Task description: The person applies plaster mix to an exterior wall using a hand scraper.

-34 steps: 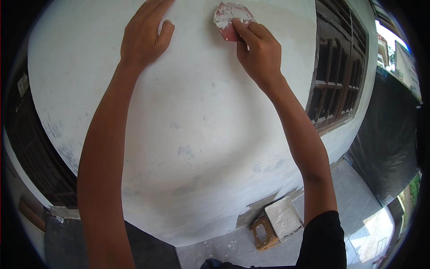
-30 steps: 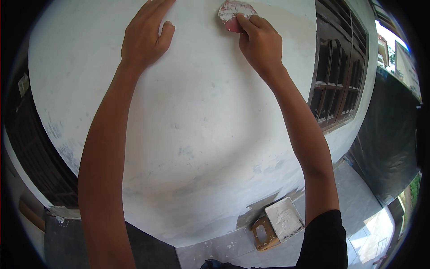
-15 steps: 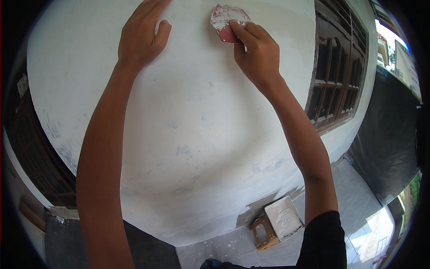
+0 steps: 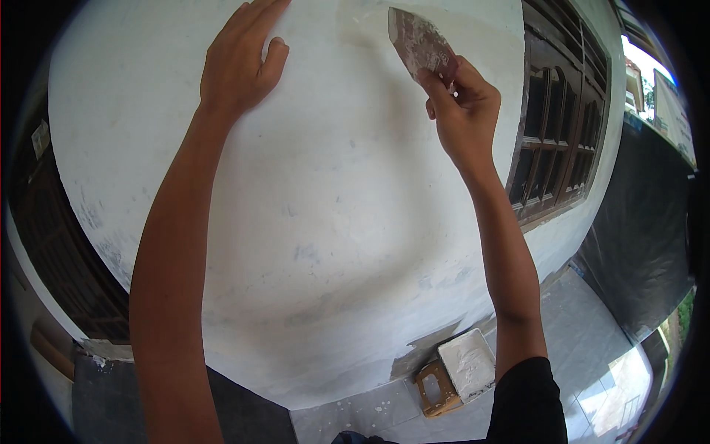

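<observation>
In my right hand (image 4: 470, 107) is a reddish putty scraper (image 4: 423, 46), its flat blade smeared with whitish filler and tilted up to the left. The fingers pinch its lower end, close to the wall and right of a damp-looking patch (image 4: 362, 22). My left hand (image 4: 244, 63) rests against the white wall (image 4: 318, 185) at the upper left, palm toward it, with the thumb apart and nothing held. Its fingertips run out at the picture's top edge.
A tray of white filler (image 4: 467, 364) sits on a brown plastic stool (image 4: 438, 388) at the wall's foot. Brown shuttered windows (image 4: 558, 122) are set in the wall at right. A dark sheet (image 4: 640, 229) hangs beyond. White splashes dot the grey tiled floor (image 4: 355, 414).
My right hand has moved right and slightly down, turning the scraper so its other face shows, with less filler on it. The left hand stays on nearly the same spot.
</observation>
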A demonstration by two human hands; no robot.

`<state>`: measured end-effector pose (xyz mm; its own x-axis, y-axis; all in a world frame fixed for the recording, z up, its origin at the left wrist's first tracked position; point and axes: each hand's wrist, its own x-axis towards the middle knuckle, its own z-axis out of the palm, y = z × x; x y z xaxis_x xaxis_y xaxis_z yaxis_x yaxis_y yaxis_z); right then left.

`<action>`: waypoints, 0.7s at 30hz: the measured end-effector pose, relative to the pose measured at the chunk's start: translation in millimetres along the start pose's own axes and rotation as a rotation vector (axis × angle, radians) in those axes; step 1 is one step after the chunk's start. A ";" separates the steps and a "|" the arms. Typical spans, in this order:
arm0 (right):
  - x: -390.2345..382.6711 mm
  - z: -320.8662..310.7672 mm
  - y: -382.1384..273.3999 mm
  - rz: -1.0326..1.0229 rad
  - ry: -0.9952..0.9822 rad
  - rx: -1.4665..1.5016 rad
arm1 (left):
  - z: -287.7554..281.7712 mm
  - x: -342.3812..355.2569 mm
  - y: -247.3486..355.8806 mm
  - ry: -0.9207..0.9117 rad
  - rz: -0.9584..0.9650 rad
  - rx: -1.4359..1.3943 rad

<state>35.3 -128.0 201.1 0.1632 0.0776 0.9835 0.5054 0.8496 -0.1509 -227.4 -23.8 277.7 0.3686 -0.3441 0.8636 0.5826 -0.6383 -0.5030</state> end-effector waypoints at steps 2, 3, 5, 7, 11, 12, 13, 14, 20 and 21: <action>16.2 -3.9 -7.0 0.084 -0.006 0.119 | 3.2 -0.7 -2.4 0.015 -0.004 -0.005; 24.1 -4.7 -5.7 0.112 -0.011 0.160 | 3.7 -1.0 -3.9 0.027 -0.007 -0.007; 35.7 -9.0 1.2 0.111 -0.029 0.096 | 2.9 -1.8 -2.3 0.008 -0.016 0.003; 47.4 -11.2 13.2 0.111 -0.047 0.029 | 3.4 -1.5 -0.4 -0.010 -0.026 0.010; 57.9 5.8 22.3 -0.386 0.058 -0.478 | 3.5 -0.8 -2.4 -0.003 -0.020 0.011; 60.6 11.7 23.3 -0.501 0.032 -0.562 | 4.8 -1.4 -3.3 0.014 -0.011 0.015; 61.6 17.4 24.4 -0.616 0.005 -0.646 | 5.3 -3.0 -4.2 0.014 -0.012 0.013; 59.9 24.6 24.1 -0.613 -0.020 -0.679 | 1.7 -2.0 -1.6 -0.008 -0.027 0.023; 46.9 47.4 30.2 -0.547 -0.106 -0.848 | 1.2 -1.3 -1.4 -0.026 -0.023 0.011; 41.6 48.8 27.6 -0.511 -0.141 -0.857 | 1.2 -1.9 -2.4 -0.024 -0.017 0.015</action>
<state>14.6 -75.8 242.7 -0.3175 -0.0832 0.9446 0.9347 0.1407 0.3265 -228.6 -20.8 277.2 0.3757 -0.3167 0.8709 0.5993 -0.6338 -0.4890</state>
